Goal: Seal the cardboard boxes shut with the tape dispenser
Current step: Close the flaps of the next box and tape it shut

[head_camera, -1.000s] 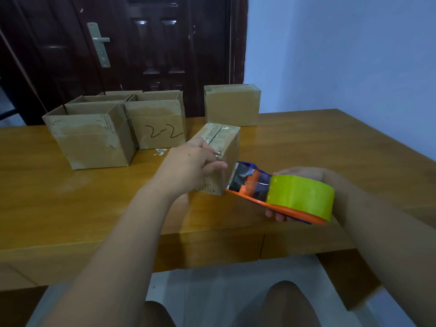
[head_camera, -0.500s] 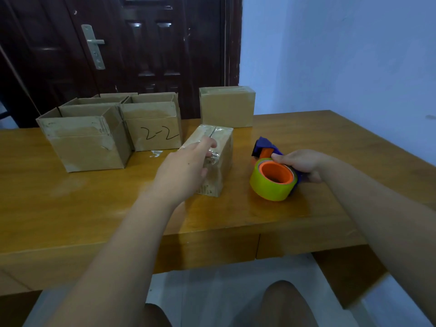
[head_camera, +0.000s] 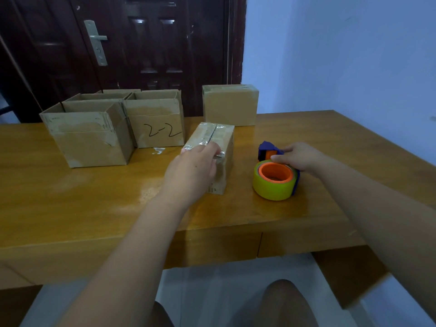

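Note:
A small cardboard box [head_camera: 223, 147] with clear tape along its top seam stands in the middle of the table. My left hand [head_camera: 192, 171] holds its near top edge, fingers on the taped top and thumb on the front face. To the right of the box the tape dispenser [head_camera: 274, 179], blue and orange with a yellow-green roll, lies on its side on the table. My right hand [head_camera: 298, 156] grips its blue handle from the right, one finger stretched over the roll's rim.
Two open boxes stand at the back left: a plain box [head_camera: 89, 135] and a box marked "2-2" [head_camera: 157, 123]. A closed box [head_camera: 230, 105] stands behind the taped one. The wooden table [head_camera: 70, 197] ends near my knees; a dark door is behind.
My right hand carried the dispenser from the air at the box's near end down to the table, where it now lies on its side. My left hand stayed on the box.

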A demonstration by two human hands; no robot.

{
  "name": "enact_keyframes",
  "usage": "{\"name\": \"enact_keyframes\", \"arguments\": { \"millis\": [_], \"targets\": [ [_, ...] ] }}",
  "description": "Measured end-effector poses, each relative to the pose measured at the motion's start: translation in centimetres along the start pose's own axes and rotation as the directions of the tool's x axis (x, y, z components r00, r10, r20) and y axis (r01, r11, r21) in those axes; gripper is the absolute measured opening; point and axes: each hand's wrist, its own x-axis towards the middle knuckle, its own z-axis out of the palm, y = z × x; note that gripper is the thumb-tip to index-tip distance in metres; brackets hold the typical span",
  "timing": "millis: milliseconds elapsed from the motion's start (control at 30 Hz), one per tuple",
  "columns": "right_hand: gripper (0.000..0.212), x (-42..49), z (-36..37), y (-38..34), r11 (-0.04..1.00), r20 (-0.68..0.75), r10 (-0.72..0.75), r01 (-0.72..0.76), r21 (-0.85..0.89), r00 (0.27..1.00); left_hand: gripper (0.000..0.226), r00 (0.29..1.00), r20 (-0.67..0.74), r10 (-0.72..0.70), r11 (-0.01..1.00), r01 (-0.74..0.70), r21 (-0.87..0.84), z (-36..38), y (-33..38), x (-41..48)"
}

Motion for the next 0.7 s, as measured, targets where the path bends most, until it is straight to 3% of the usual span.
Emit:
{"name": "enact_keyframes", "arguments": {
  "millis": [100, 167, 267, 400, 500, 700],
  "targets": [
    [0.047, -0.6, 0.4, -1.3, 0.986, -0.256, -0.166, 0.153, -0.07, 0.952, 0.021, 0.999, -0.053, 0.009, 1.0, -0.009, 0.017, 0.2, 0.0, 0.0],
    [0.041, -1.1, 1.0, -2.5, 0.958, -0.348, -0.285, 0.281, -0.064, 0.893, 0.021, 0.995, -0.094, 0.022, 1.0, -0.02, 0.018, 0.4, 0.0, -0.1],
    [0.034, -2.5, 2.6, -4.5, 0.859, -0.299, -0.511, 0.492, -0.144, 0.806, 0.021, 0.989, -0.144, 0.02, 0.999, -0.015, 0.034, 0.7, 0.0, -0.2],
    [0.042, -4.0, 4.6, -6.1, 0.648, -0.106, -0.759, 0.729, -0.22, 0.642, 0.017, 0.972, -0.231, 0.054, 0.995, -0.034, 0.09, 1.3, 0.0, -0.3],
    [0.044, -4.5, 5.7, -6.4, 0.647, -0.035, -0.759, 0.747, -0.154, 0.65, 0.013, 0.955, -0.286, 0.079, 0.988, -0.037, 0.15, 1.7, 0.0, -0.6],
    [0.04, -4.4, 6.6, -6.1, 0.682, -0.078, -0.731, 0.726, -0.088, 0.677, 0.02, 0.922, -0.317, 0.224, 0.97, -0.178, 0.168, 1.7, -2.0, -1.6]
  ]
}}
